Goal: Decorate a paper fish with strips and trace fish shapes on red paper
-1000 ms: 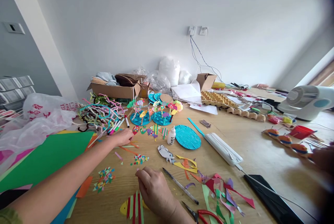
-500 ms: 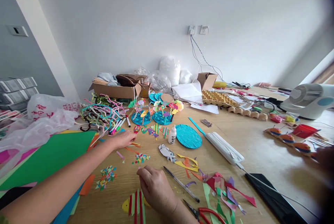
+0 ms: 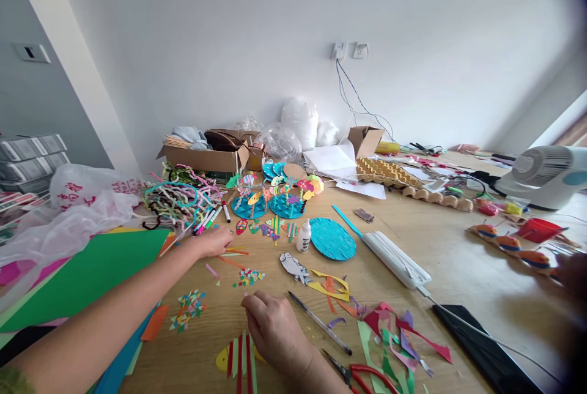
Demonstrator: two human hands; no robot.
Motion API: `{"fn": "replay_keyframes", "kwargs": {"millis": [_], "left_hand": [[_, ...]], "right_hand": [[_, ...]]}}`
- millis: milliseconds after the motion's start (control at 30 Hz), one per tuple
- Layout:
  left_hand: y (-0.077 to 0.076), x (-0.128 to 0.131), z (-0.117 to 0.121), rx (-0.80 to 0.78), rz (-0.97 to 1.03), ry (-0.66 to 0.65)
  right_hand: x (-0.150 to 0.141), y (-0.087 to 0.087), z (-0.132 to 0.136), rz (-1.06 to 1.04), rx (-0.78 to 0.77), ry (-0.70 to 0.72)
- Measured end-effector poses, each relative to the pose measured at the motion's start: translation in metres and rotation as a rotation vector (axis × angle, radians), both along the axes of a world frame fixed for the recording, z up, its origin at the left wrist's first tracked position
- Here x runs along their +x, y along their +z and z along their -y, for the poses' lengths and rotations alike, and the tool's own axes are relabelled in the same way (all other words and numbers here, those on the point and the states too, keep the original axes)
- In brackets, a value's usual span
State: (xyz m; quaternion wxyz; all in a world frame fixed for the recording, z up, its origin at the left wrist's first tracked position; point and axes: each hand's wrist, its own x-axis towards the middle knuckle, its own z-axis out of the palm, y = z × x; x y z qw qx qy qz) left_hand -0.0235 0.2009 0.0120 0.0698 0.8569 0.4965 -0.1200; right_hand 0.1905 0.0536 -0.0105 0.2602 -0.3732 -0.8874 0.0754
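My left hand (image 3: 215, 242) reaches far out over the table, fingers curled down at thin orange and yellow paper strips (image 3: 235, 253); the fingertips are partly hidden. Closer in, my right hand (image 3: 275, 333) rests with its fingers pressed together, and what they hold, if anything, is hidden. Beside and partly under it lies a yellow paper fish (image 3: 222, 360) crossed by red and green strips (image 3: 241, 360). Small paper dots (image 3: 250, 276) and a heap of tiny paper bits (image 3: 189, 309) lie between and left of the hands.
A glue bottle (image 3: 303, 236) stands beside a blue disc (image 3: 332, 238). Right of my right hand lie a pen (image 3: 320, 323), red-handled scissors (image 3: 367, 375) and paper scraps (image 3: 389, 339). Finished paper fish stand on blue discs (image 3: 247, 208). Green paper sheets (image 3: 92, 278) lie left.
My left hand has drawn slightly back to the left at the strips. My right hand keeps its place by the striped fish. The view has shifted a little.
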Motion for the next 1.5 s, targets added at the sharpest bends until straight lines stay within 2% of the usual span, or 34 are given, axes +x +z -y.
{"fn": "replay_keyframes", "kwargs": {"millis": [167,467,633,900,1200,1500], "left_hand": [[0.002,-0.002,0.001,-0.067,-0.051,0.017],[0.017,-0.016,0.005,-0.075,0.014,-0.02],[0.009,-0.021,0.017,-0.093,0.012,-0.038],[-0.002,-0.016,0.023,-0.004,-0.014,-0.07],[0.0,-0.016,0.025,-0.005,-0.006,-0.038],[0.006,-0.028,0.016,-0.103,0.012,0.04]], "right_hand": [[0.0,0.001,0.001,0.007,-0.012,0.0],[0.001,0.003,0.002,0.02,-0.004,-0.003],[0.0,0.002,0.003,0.04,0.003,-0.002],[0.001,0.0,0.0,0.033,-0.02,-0.005],[0.0,0.0,0.0,0.013,-0.024,-0.003],[0.0,0.003,0.001,0.01,-0.024,0.001]]}}
